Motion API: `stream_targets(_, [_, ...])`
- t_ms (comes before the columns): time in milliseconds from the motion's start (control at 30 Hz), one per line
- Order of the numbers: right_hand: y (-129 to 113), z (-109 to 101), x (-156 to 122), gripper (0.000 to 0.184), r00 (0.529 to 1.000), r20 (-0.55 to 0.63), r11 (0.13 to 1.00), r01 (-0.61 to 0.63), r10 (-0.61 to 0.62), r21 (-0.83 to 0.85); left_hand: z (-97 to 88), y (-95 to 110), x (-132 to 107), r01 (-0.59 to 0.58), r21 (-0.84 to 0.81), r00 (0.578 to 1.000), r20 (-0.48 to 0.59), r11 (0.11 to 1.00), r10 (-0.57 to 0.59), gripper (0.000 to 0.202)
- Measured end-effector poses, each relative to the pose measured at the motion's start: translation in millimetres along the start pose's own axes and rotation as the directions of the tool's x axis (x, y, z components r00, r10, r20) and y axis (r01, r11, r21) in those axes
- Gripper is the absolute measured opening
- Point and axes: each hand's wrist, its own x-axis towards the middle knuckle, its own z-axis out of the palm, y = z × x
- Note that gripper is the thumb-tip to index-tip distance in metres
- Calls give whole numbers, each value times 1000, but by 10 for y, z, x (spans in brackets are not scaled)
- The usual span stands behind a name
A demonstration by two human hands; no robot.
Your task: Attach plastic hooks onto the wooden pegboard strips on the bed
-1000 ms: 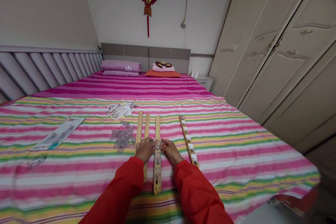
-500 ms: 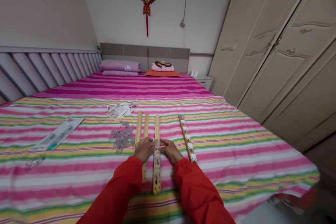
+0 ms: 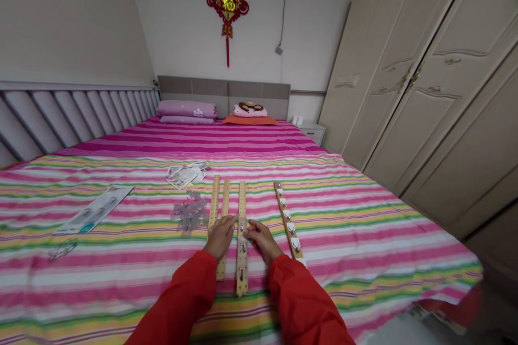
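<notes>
— What changed since before?
— My left hand [image 3: 220,235] slid flat over its strip; my right hand [image 3: 260,238] stays pinching a hook on the middle strip [image 3: 242,248].
— How many pieces?
— On the bedspread [image 3: 364,237] I count four pale perforated wooden strips; one strip [image 3: 288,219] carries five hooks.

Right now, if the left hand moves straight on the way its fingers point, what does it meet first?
Probably the middle wooden strip: the left hand points right and slightly away, fingertips almost at that strip's edge, though depth is unclear.
</notes>
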Motion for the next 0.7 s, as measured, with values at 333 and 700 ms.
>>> stream_targets(333, [76,6,42,52,997,-41,992,64,-69,-109,-14,391,-601,-19,251,998,67,968,2,59])
stream_targets(700, [155,-33,130,50,996,-39,986,75,-81,-150,18,387,-557,-37,356,988,154,934,-20,49])
